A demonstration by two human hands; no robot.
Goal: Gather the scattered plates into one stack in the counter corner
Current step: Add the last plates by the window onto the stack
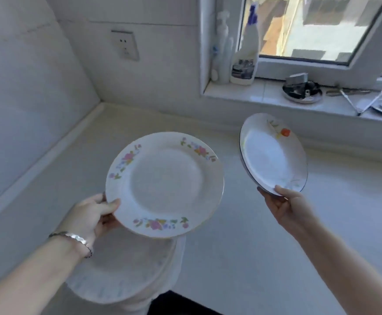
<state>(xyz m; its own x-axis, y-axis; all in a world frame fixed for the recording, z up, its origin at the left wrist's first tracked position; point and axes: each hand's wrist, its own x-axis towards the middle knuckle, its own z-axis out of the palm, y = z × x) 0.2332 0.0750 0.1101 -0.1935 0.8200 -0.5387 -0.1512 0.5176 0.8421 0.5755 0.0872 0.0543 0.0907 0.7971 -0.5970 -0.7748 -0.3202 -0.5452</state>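
The left hand grips the floral plate by its near rim, held level in the air; the right hand pinches the tulip plate at its lower edge, tilted up; more plates sit below the left wrist. Best to lower one plate flat first, rim centred, then nest the other; slide fingers clear last to avoid clinking.

No readable text anywhere; the spray bottle label on the windowsill too blurred to read.
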